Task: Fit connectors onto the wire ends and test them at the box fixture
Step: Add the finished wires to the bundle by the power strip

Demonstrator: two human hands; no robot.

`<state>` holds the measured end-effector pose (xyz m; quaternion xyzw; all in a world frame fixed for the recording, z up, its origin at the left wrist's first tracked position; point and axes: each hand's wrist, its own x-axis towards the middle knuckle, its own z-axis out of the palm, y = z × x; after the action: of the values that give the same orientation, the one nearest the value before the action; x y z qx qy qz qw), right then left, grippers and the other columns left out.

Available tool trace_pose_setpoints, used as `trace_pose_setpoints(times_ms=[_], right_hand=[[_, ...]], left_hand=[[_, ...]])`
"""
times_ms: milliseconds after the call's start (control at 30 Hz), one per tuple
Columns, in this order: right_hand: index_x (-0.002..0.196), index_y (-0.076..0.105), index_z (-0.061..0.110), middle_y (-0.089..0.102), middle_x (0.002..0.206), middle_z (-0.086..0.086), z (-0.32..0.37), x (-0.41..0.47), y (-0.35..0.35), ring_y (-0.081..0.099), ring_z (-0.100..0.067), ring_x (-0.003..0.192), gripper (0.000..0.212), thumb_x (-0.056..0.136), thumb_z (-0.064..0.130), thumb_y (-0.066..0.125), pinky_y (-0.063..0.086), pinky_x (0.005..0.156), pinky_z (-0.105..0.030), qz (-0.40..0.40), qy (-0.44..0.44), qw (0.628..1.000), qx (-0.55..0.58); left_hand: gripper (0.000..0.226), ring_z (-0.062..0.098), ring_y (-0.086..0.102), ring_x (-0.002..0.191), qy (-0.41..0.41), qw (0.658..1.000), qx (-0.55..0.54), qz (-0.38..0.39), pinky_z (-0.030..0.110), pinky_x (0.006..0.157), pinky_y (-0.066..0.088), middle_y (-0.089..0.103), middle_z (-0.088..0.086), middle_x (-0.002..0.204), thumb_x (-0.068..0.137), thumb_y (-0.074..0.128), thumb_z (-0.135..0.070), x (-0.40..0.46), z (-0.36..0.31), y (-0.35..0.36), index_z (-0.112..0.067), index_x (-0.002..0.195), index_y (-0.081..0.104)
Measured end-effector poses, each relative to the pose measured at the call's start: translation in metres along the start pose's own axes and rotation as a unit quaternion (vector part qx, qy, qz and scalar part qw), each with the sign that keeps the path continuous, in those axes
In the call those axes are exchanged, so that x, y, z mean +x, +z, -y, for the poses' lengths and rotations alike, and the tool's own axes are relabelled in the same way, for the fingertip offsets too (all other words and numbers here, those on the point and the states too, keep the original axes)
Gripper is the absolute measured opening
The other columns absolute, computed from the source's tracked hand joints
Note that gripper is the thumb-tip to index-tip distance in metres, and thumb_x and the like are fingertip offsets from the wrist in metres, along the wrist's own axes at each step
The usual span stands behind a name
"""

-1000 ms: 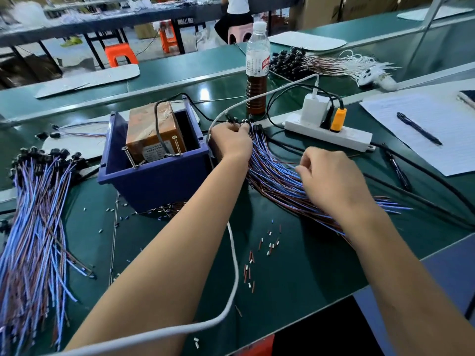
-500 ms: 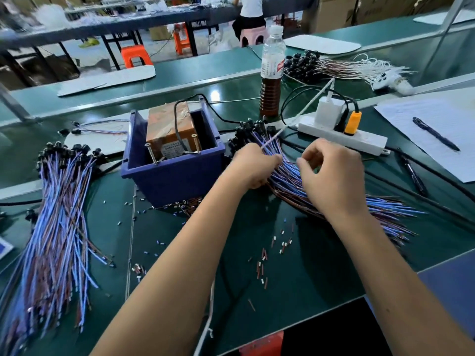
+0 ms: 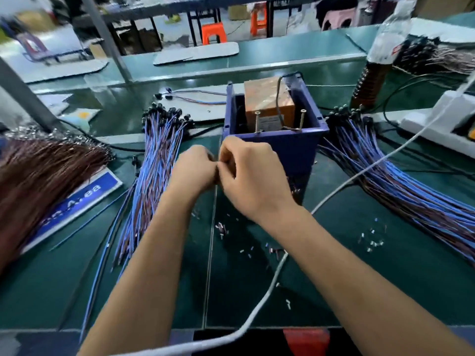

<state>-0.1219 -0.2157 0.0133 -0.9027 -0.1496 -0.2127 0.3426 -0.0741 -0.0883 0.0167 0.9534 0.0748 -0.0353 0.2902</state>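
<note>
We see both hands meeting just in front of the blue box fixture (image 3: pixel 276 147); the left hand (image 3: pixel 194 170) is curled into a loose fist, the right hand (image 3: pixel 250 176) curled against it, their fingertips touching at the middle; whatever they pinch there is hidden between the fingers, so we cannot tell whether it is a wire end, a connector or nothing, and the grip itself stays uncertain for both hands.

The box stands on the green table (image 3: pixel 359 278), its lower front wall covered by the right hand; inside it sits a brown block (image 3: pixel 267 98) wrapped in tape, with two upright screws (image 3: pixel 301 119) at its near face and a black cable looping over the top; the label on the block is too blurred to read.

To the left of the box lies a bundle of blue and brown wires (image 3: pixel 154 176) with black connectors at the far end; a second such bundle (image 3: pixel 401 183) fans out on the right and runs off the frame edge; a brown mass of wire (image 3: pixel 43 176) at far left is cut off too, half covering a blue sign (image 3: pixel 77 204) whose words we read only in part.

Small loose terminals (image 3: pixel 222 228) dot the table near the wrists; a white cable (image 3: pixel 267 291) passes beneath the right forearm; a bottle (image 3: pixel 380 57) and a white power strip (image 3: pixel 437 124) are smeared by motion.
</note>
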Motion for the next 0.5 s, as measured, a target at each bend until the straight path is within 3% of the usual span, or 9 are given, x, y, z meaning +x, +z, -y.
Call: trace_pose_setpoints(times_ms=[100, 167, 300, 400, 500], right_hand=[[0.095, 0.06, 0.012, 0.069, 0.09, -0.014, 0.018, 0.024, 0.039, 0.063, -0.041, 0.083, 0.002, 0.096, 0.012, 0.058, 0.055, 0.072, -0.044, 0.082, 0.036, 0.996, 0.017], [0.097, 0.059, 0.009, 0.067, 0.095, -0.015, 0.024, 0.037, 0.061, 0.063, -0.041, 0.088, 0.005, 0.096, 0.008, 0.054, 0.054, 0.072, -0.042, 0.142, 0.075, 0.986, 0.038], [0.114, 0.054, 0.008, 0.065, 0.12, -0.022, 0.03, 0.055, 0.096, 0.063, -0.043, 0.112, 0.017, 0.099, 0.013, 0.058, 0.049, 0.083, -0.041, 0.25, 0.117, 0.961, -0.018], [0.13, 0.05, 0.004, 0.065, 0.131, -0.019, 0.031, 0.067, 0.108, 0.062, -0.037, 0.125, 0.033, 0.1, 0.017, 0.058, 0.048, 0.096, -0.039, 0.254, 0.107, 0.956, -0.101], [0.131, 0.049, 0.003, 0.065, 0.131, -0.02, 0.031, 0.072, 0.113, 0.062, -0.037, 0.125, 0.035, 0.101, 0.02, 0.057, 0.047, 0.096, -0.039, 0.254, 0.103, 0.955, -0.115]], left_hand=[[0.021, 0.047, 0.065, 0.104, -0.059, 0.975, 0.125, -0.175, 0.045, 0.085, 0.053, 0.069, 0.025, 0.106, 0.092, 0.056, -0.016, 0.02, 0.033, -0.009, -0.003, 0.101, 0.068], [0.026, 0.045, 0.063, 0.11, -0.063, 0.954, 0.168, -0.239, 0.046, 0.089, 0.052, 0.068, 0.024, 0.112, 0.094, 0.055, -0.019, 0.034, 0.049, -0.014, -0.002, 0.11, 0.068], [0.028, 0.041, 0.051, 0.121, -0.056, 0.938, 0.196, -0.281, 0.043, 0.099, 0.041, 0.058, 0.024, 0.123, 0.093, 0.061, -0.024, 0.064, 0.064, -0.022, -0.007, 0.116, 0.062], [0.038, 0.039, 0.045, 0.125, -0.069, 0.937, 0.206, -0.273, 0.041, 0.101, 0.04, 0.051, 0.022, 0.13, 0.092, 0.071, -0.036, 0.084, 0.067, -0.025, -0.012, 0.121, 0.061], [0.041, 0.037, 0.042, 0.128, -0.074, 0.938, 0.249, -0.229, 0.04, 0.1, 0.04, 0.049, 0.02, 0.133, 0.094, 0.071, -0.042, 0.097, 0.071, -0.023, -0.013, 0.122, 0.063]])
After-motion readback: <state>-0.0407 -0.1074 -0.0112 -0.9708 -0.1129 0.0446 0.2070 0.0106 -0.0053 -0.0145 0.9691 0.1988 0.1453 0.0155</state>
